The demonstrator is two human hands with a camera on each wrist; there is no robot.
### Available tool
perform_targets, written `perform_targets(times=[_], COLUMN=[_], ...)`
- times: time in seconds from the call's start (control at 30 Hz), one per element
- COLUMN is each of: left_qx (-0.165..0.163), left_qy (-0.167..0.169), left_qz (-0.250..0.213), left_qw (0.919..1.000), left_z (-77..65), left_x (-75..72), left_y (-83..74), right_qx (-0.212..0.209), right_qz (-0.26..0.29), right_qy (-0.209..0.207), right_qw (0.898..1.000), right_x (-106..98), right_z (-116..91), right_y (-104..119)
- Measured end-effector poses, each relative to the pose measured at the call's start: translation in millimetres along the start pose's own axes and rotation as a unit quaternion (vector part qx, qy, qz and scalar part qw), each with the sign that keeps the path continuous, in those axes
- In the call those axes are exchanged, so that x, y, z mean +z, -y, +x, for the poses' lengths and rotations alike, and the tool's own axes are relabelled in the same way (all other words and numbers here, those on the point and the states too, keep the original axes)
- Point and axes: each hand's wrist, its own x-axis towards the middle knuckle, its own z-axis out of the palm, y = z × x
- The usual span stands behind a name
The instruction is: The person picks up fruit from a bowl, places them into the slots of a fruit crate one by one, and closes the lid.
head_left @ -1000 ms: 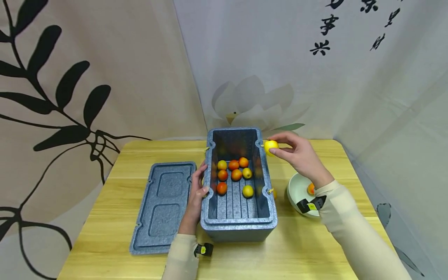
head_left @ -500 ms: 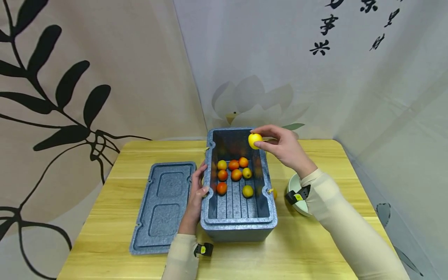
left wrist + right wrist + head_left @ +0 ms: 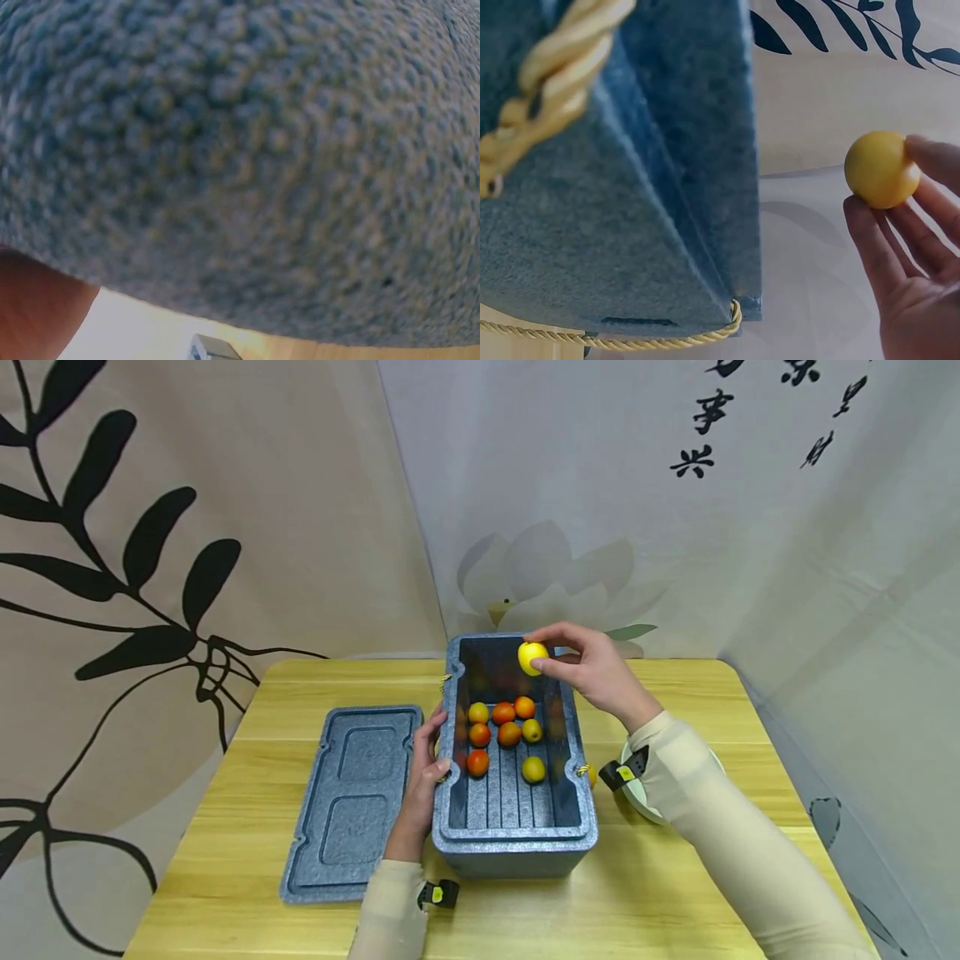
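Note:
In the head view, a grey-blue foam box (image 3: pixel 513 846) stands uncovered, with several small red, orange and yellow fruits (image 3: pixel 509 734) on its ribbed floor. My right hand (image 3: pixel 596 672) pinches a small round yellow fruit (image 3: pixel 532 657) between thumb and fingertips, above the box's far right part. The right wrist view shows this yellow fruit (image 3: pixel 882 169) at the fingertips, beyond the box's outer wall (image 3: pixel 592 232) and its twisted yellow cord (image 3: pixel 652 343). My left hand (image 3: pixel 422 781) rests against the box's left side, thumb at the rim. Foam wall (image 3: pixel 247 165) fills most of the left wrist view.
The matching foam lid (image 3: pixel 352 806) lies on the wooden table (image 3: pixel 247 827) left of the box. To the right stands a pale bowl (image 3: pixel 643 802), largely covered by my right forearm. Another yellow fruit (image 3: pixel 592 775) shows beside the box's right wall.
My right hand has carried the yellow fruit leftward and slightly up, from outside the right rim to over the box. The left hand has stayed at the box's side.

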Motion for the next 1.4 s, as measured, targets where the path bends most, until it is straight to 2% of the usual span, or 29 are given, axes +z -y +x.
perform_targets(times=[0.77,1.0,1.4], left_qx=[0.011,0.007,0.005], left_qy=[0.008,0.004,0.004], left_qz=[-0.001,-0.003,-0.005], left_qw=[0.9999,1.0000,1.0000], left_z=[-1.3,-0.9,-1.8], left_x=[-1.1,0.3,0.0], left_y=[0.9,0.7,1.3], right_qx=[0.001,-0.009,-0.013], right_qz=[-0.008,-0.007,0.008], right_qy=[0.023,0.032,0.024], right_qw=[1.000,0.999,1.000], right_x=[12,12,2], right_z=[7,6,-4], right_y=[-7,-12,-11])
